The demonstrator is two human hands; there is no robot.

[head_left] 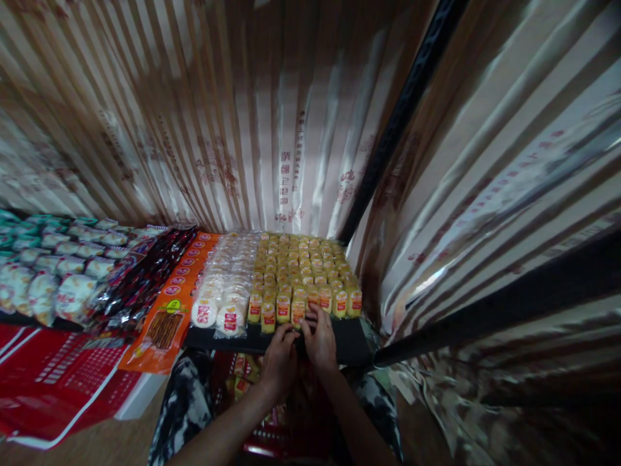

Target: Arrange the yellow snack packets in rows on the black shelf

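Small yellow snack packs (305,265) with red labels stand in tight rows on a dark shelf (352,340). My right hand (320,340) is at the front row, with thumb and fingers curled against a yellow pack (298,315) there. Just left of it, my left hand (281,356) is closed at the shelf's front edge, its fingertips pressed together. Whatever it may hold is hidden. Left of the yellow rows lie round white wrapped packs (230,318) in clear plastic.
An orange snack bag (167,323), dark shiny packets (145,272) and white-and-green packs (75,291) fill the shelf's left. Below are a red printed sheet (58,382) and a red crate (262,448) between my knees. Dark posts (402,116) and pleated curtains (257,129) enclose the shelf.
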